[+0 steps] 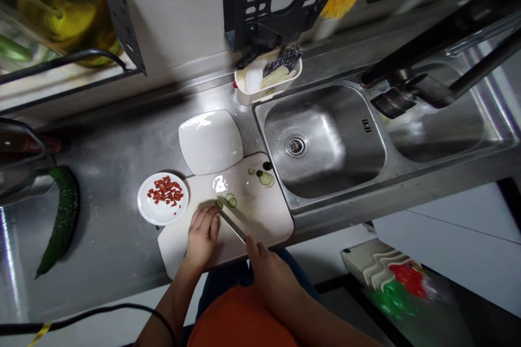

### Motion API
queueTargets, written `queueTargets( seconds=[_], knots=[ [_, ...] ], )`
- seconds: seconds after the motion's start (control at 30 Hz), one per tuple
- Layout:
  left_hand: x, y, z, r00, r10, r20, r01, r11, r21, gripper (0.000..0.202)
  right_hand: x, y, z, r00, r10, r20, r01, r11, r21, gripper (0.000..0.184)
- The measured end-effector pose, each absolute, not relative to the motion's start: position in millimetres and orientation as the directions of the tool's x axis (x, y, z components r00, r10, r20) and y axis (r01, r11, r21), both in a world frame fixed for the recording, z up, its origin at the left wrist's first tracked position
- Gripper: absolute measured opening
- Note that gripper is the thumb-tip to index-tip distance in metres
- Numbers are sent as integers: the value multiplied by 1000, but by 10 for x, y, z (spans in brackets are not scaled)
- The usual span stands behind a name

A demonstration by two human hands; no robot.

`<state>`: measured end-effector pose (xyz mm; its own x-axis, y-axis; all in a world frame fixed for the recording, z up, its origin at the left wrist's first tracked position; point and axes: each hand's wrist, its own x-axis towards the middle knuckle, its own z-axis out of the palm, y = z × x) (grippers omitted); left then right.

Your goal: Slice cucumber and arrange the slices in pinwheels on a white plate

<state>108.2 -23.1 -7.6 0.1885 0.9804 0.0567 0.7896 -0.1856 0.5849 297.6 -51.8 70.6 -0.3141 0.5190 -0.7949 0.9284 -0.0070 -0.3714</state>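
My right hand (264, 264) is closed round the handle of a kitchen knife (234, 225), its blade pointing up and left across the white cutting board (260, 227). My left hand (202, 234) lies on the board with its fingers curled together over a cucumber piece, mostly hidden beneath them. At the blade's tip, by my left fingertips, sits a thin cucumber slice (218, 204). A few more cucumber slices (230, 200) rest just beyond the blade. Another cluster of slices and end bits (266, 179) lies near the board's far right corner.
A white square plate (210, 141) touches the board's far edge. Left of the board is a round plate (163, 216) of chopped red pieces. A whole cucumber (65, 222) lies far left. On the right are the steel sink (325, 173), a black faucet (431, 89) and a sponge holder (246, 98).
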Motion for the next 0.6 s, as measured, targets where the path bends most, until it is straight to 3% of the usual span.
queueTargets(
  seconds=[0.6],
  knots=[
    [1083,-225,-76,195,979,60,793,-193,578,22,2957,-433,672,-333,516,-789,916,-23,-401,45]
  ],
)
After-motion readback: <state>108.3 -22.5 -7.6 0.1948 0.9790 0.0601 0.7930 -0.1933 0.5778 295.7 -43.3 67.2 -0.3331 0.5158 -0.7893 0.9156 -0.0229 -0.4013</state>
